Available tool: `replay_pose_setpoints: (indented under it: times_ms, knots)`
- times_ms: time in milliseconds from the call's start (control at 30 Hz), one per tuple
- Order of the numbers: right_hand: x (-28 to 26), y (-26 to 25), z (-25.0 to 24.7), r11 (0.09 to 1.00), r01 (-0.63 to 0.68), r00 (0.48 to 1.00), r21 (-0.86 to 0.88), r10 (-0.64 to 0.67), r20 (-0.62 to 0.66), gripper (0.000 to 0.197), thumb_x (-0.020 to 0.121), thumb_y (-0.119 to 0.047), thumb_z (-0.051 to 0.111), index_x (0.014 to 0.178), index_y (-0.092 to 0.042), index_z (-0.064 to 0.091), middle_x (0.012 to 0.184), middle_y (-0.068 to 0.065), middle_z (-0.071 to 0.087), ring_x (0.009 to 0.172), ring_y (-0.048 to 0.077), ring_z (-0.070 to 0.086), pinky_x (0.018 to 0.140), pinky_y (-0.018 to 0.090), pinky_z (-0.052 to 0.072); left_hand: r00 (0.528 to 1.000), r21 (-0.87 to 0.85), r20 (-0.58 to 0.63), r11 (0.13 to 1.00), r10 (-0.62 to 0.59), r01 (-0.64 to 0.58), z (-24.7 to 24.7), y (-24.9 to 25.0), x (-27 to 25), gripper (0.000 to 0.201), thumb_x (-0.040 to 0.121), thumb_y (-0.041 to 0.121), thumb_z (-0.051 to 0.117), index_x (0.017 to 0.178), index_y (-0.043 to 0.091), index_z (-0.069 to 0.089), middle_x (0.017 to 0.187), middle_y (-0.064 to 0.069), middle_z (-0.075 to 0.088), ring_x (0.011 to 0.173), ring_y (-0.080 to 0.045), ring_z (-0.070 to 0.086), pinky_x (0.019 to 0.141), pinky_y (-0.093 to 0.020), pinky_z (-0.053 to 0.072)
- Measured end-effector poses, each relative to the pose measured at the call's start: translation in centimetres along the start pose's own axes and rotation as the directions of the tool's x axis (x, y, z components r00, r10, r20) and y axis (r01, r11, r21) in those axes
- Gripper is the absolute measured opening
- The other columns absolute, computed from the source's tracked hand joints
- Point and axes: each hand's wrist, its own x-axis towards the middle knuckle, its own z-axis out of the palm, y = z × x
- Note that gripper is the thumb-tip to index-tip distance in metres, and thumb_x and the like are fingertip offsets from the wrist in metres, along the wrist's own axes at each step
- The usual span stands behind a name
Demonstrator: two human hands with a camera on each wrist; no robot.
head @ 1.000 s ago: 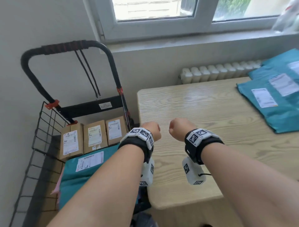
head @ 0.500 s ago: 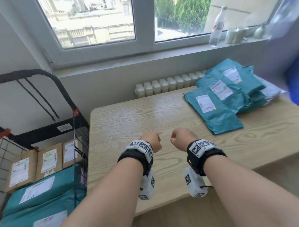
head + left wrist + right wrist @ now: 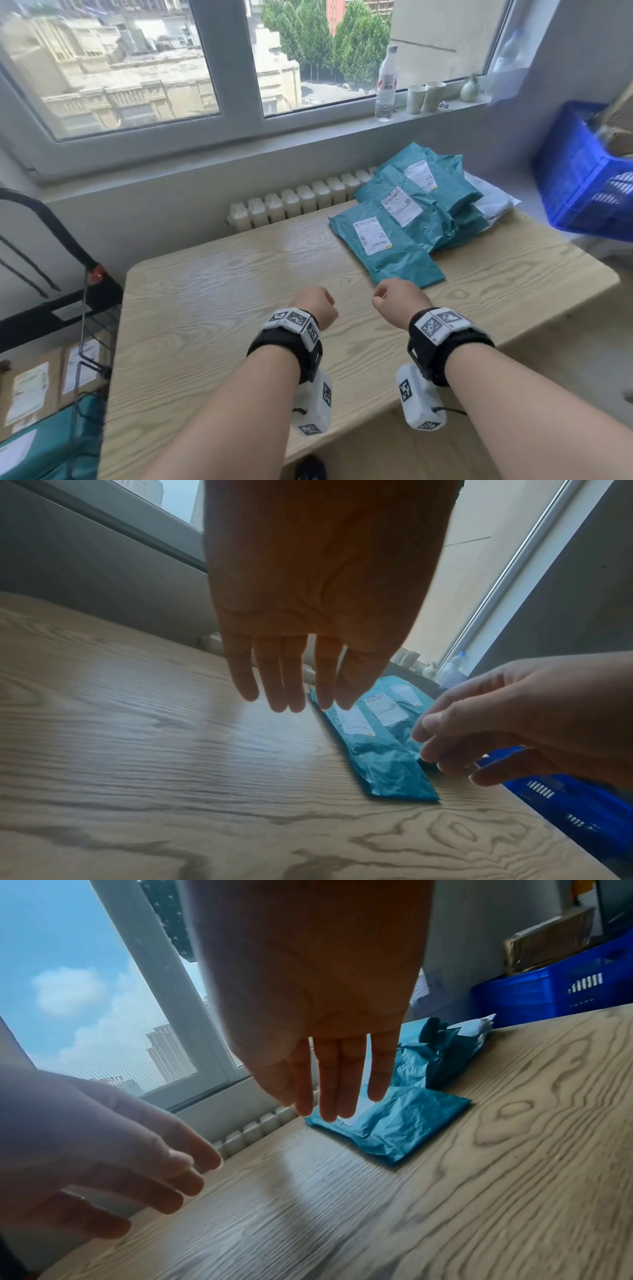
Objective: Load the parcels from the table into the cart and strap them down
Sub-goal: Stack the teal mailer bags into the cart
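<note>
From the head camera, both forearms reach out over the near half of the wooden counter [image 3: 212, 308], the left hand [image 3: 315, 306] and the right hand [image 3: 399, 298] side by side and apart, hanging above the wood and holding nothing; from this angle the fingers drop out of sight behind the knuckles. A stack of teal parcels [image 3: 407, 222] with white labels lies on the far right part of the counter, its nearest corner just beyond the right hand. The cart [image 3: 92, 301] stands at the left, beside the counter's left edge, with brown boxes [image 3: 29, 394] and a teal parcel [image 3: 44, 445] already inside it. On the window sill stand a bottle [image 3: 386, 85] and two paper cups [image 3: 424, 97], and a blue crate [image 3: 579, 171] sits at the far right. In the left wrist view the left hand [image 3: 308, 601] points down at the counter [image 3: 137, 764] with straight, slightly parted fingers, clear of the wood, while the right hand [image 3: 514, 718] shows at the right with loosely bent fingers; the teal parcels [image 3: 380, 739] lie beyond both. In the right wrist view the right hand [image 3: 315, 1001] hangs with straight fingers close together above the counter [image 3: 445, 1191], the teal parcels [image 3: 394, 1123] lying just beyond its fingertips, and the left hand [image 3: 95, 1150] is spread loosely at the left, empty.
</note>
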Motion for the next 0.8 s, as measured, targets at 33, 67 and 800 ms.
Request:
replay_pose_setpoints:
  times_ms: [33,67,800]
  knots:
    - [0.3,0.5,-0.2,1.0,-0.005,1.0,0.007,0.005,-0.006,0.017,0.09,-0.027,0.054,0.098,-0.023,0.069,0.111,0.002,0.068,0.105,0.022,0.061,0.087,0.029,0.047,1.0,-0.01,0.003,1.0,0.0,0.0,0.2,0.4,0.4,0.03,0.089,0.016,0.056,0.119,0.018,0.065,0.118,-0.005,0.067,0.111,-0.023,0.061,0.093,-0.03,0.048]
    - [0.6,1.0,-0.3,1.0,-0.012,1.0,0.009,0.012,-0.006,0.017,0.09,-0.027,0.054,0.099,-0.023,0.069,0.11,0.002,0.068,0.104,0.022,0.061,0.087,0.029,0.047,1.0,-0.018,0.003,1.0,0.004,-0.004,0.4,0.9,0.9,0.03,0.089,0.016,0.056,0.117,0.019,0.065,0.117,-0.005,0.067,0.11,-0.024,0.062,0.093,-0.03,0.048]
    - [18.7,6.2,-1.9,0.995,-0.103,0.991,0.009,0.101,0.085,0.012,0.088,-0.027,0.056,0.088,-0.024,0.068,0.102,0.002,0.071,0.1,0.023,0.064,0.088,0.029,0.049,0.996,-0.156,0.051,0.985,-0.067,0.074,1.1,5.8,19.5,0.025,0.09,0.016,0.055,0.11,0.018,0.069,0.116,-0.004,0.068,0.108,-0.023,0.063,0.093,-0.029,0.048]
